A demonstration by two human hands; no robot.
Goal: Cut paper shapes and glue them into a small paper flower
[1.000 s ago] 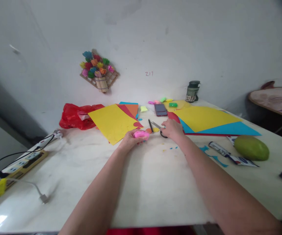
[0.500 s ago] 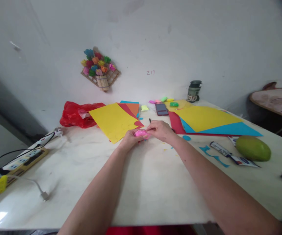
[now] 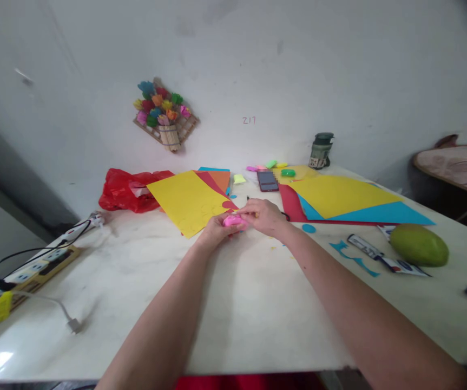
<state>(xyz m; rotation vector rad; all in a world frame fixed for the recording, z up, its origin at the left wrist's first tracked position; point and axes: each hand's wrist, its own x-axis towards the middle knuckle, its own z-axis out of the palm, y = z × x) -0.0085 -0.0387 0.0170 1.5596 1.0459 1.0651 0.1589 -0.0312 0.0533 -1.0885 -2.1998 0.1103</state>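
A small bright pink piece (image 3: 234, 221) sits between both hands over the middle of the white table (image 3: 233, 303). My left hand (image 3: 216, 229) is closed around its left side. My right hand (image 3: 266, 216) is pinched at its upper right edge; whatever may be between those fingertips is too small to make out. Just beyond the hands are a red paper scrap (image 3: 229, 205) and a yellow sheet (image 3: 188, 203). A blue paper disc (image 3: 309, 228) lies right of my right hand.
Behind are a phone (image 3: 267, 180), a green packet (image 3: 288, 173) and a flask (image 3: 321, 150). Right: yellow sheet (image 3: 342, 195), green fruit (image 3: 419, 245), tubes (image 3: 365, 247). Left: red bag (image 3: 130, 189), power strip (image 3: 50, 262), cable plug (image 3: 73, 325).
My right hand has shifted slightly left over the pink piece, and its fingers have changed position. My left hand stays almost still.
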